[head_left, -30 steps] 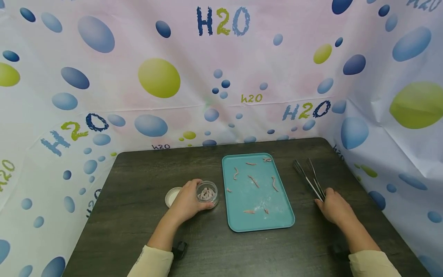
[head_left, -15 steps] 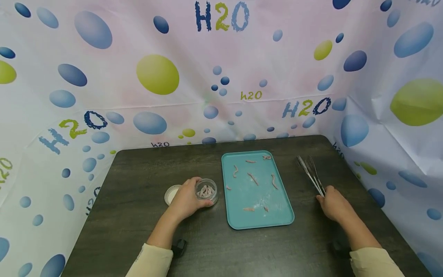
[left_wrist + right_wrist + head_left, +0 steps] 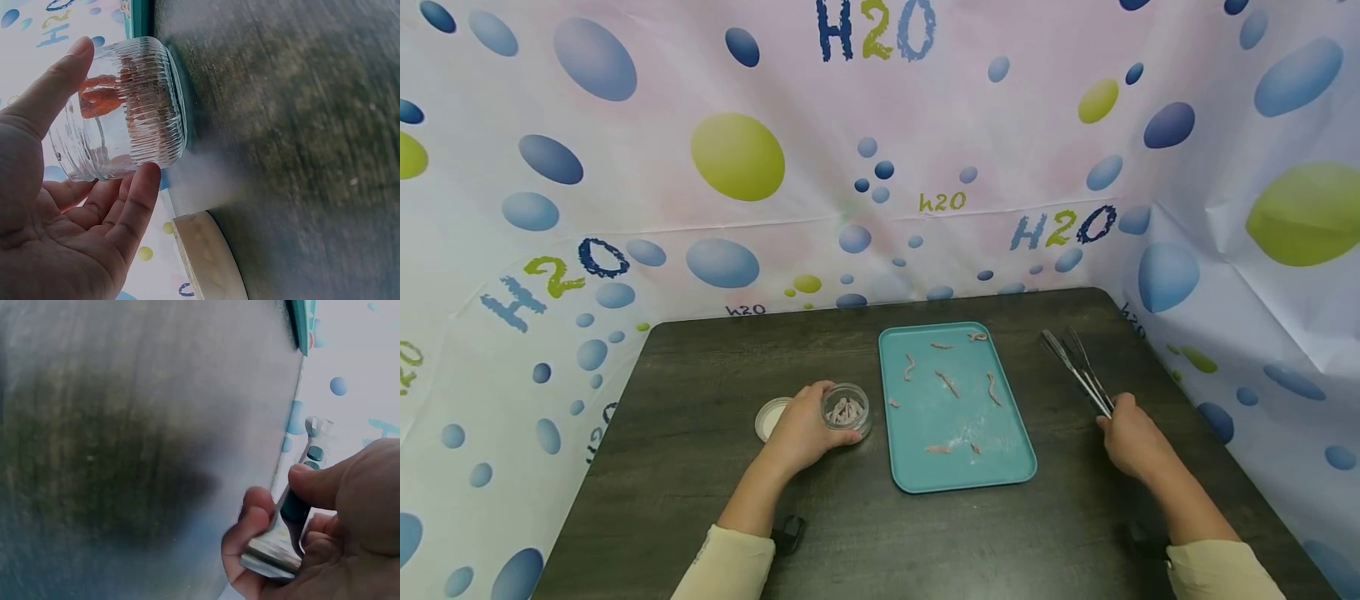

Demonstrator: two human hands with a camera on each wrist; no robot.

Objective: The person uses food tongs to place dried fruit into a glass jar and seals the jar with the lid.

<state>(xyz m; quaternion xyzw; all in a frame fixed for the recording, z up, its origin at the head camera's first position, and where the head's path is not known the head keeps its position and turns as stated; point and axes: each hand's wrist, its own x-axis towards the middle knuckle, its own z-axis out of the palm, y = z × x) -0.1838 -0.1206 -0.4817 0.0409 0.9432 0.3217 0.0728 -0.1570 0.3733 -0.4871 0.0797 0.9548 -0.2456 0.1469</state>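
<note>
My left hand (image 3: 799, 427) grips a small glass jar (image 3: 144, 94), thumb on one side and fingers on the other. The jar has ribbed walls, stands without its lid and holds pinkish-brown strips (image 3: 847, 412). Just left of that hand lies a round cream lid (image 3: 769, 419), partly covered by it. At the right, my right hand (image 3: 1137, 440) holds metal tongs (image 3: 1078, 371) near their hinged end, the two arms spread apart and pointing away from me. Between the hands lies a turquoise tray (image 3: 925, 471) bearing several scattered strips (image 3: 947, 383) and a whitish powdery smear.
Everything sits on a dark wood-grain table (image 3: 700, 358). A patterned sheet (image 3: 820, 125) with blue and green ovals hangs behind it and along both sides. Small dark devices are strapped near both wrists.
My right hand has shifted slightly to the right with the tongs, whose arms narrowed and then spread somewhat again. The left hand stays around the jar. The head view has tilted slightly.
</note>
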